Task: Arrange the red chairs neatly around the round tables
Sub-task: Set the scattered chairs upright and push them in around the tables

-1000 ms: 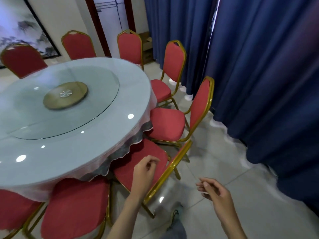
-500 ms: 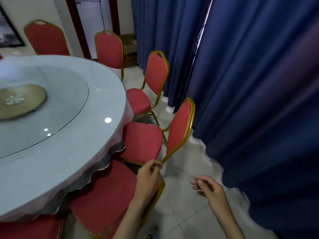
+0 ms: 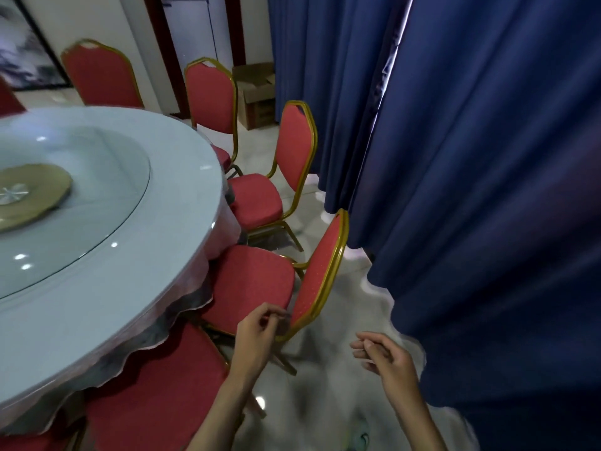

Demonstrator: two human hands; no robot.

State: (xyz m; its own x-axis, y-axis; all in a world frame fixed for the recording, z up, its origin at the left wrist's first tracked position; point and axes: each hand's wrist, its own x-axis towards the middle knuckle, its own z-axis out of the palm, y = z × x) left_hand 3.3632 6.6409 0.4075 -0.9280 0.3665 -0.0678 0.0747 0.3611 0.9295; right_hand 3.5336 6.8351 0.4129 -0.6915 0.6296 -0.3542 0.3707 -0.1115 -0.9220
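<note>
Blue curtain point(image 3: 487, 190) fills 1–5 o'clock. Round table point(image 3: 97, 288) sits at 9 o'clock, with red chairs point(image 3: 292, 148) ringing its rim from 11 round to 7. Centre chair point(image 3: 250, 281): seat edge under the tablecloth. Left hand point(image 3: 257, 333) at 6 o'clock is loosely curled and empty, fingertips just beside that chair's back frame; contact unclear. Right hand point(image 3: 387, 356) at 5 o'clock is loosely curled, empty, touching nothing.
</note>
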